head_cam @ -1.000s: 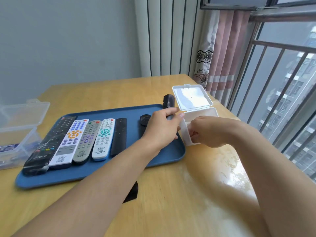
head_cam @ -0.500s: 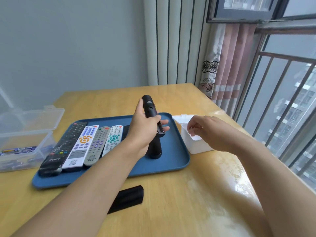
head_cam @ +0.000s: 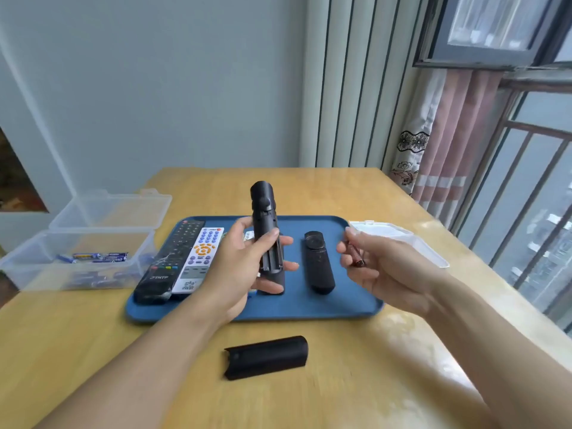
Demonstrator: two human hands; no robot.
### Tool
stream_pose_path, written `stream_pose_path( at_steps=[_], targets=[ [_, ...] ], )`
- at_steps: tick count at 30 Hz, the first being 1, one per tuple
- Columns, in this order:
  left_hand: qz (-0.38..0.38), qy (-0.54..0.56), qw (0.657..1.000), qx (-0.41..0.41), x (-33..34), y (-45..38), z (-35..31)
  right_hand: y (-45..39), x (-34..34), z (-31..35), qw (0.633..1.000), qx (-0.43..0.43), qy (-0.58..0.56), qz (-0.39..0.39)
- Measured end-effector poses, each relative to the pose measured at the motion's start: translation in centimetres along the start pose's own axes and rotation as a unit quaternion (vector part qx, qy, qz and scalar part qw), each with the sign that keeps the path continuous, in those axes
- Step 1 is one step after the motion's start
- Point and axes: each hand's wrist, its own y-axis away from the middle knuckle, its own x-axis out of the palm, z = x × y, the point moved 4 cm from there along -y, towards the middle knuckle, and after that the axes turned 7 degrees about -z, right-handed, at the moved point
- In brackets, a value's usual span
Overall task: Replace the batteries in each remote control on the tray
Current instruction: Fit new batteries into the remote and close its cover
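My left hand (head_cam: pixel 244 270) grips a black remote (head_cam: pixel 266 233) upright over the blue tray (head_cam: pixel 349 305), its open battery bay facing me. My right hand (head_cam: pixel 387 270) pinches a small dark battery (head_cam: pixel 356 257) just right of that remote. The remote's black battery cover (head_cam: pixel 266 357) lies on the table in front of the tray. A second short black remote (head_cam: pixel 317 263) rests on the tray. At the tray's left lie a long black remote (head_cam: pixel 168 261) and a white remote with orange buttons (head_cam: pixel 199 258); others are hidden behind my left hand.
A white plastic box (head_cam: pixel 402 239) sits right of the tray near the table edge. A clear box (head_cam: pixel 77 243) with blue batteries (head_cam: pixel 93 257) and its lid raised stands at the left. The window and curtain lie beyond the right edge.
My left hand lifted the black remote off the tray and holds it upright. My right hand came out of the white box, whose lid swung down, and now holds a battery near the remote.
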Motion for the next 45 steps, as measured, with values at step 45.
stream_pose_path(
  at_steps=[45],
  targets=[
    [0.169, 0.025, 0.981, -0.092, 1.7, 1.8, 1.9, 1.3, 3.5, -2.1, 0.881, -0.315, 0.352, -0.012]
  ],
)
